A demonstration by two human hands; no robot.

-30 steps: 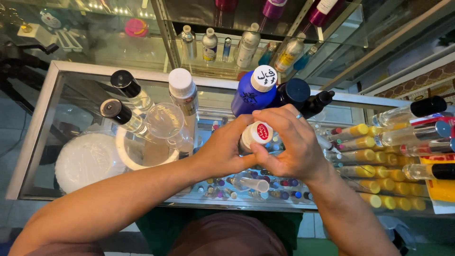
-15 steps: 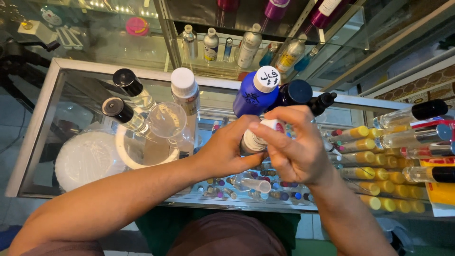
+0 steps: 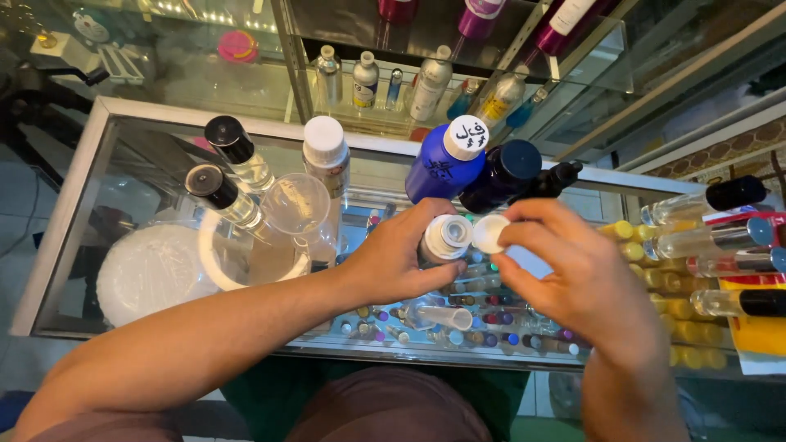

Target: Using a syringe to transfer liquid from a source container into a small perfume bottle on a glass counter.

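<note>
My left hand (image 3: pixel 401 258) grips a small white bottle (image 3: pixel 446 237) upright over the glass counter (image 3: pixel 74 205); its top stands uncovered. My right hand (image 3: pixel 573 274) holds the bottle's white cap (image 3: pixel 490 233) in its fingertips, just to the right of the bottle's mouth and apart from it. Right behind both hands stand a blue bottle with a white cap (image 3: pixel 442 164) and a dark blue bottle (image 3: pixel 503 176).
A clear measuring beaker (image 3: pixel 291 213) and two black-capped glass bottles (image 3: pixel 221 192) stand at left beside a white-capped bottle (image 3: pixel 326 155). Several yellow-capped and black-capped bottles (image 3: pixel 696 245) lie at right. Small vials fill the shelf under the glass. Shelves with bottles (image 3: pixel 426 82) rise behind.
My right hand twisted the cap on the small bottle, then lifted it off and moved it a little to the right. The left hand kept the bottle steady.
</note>
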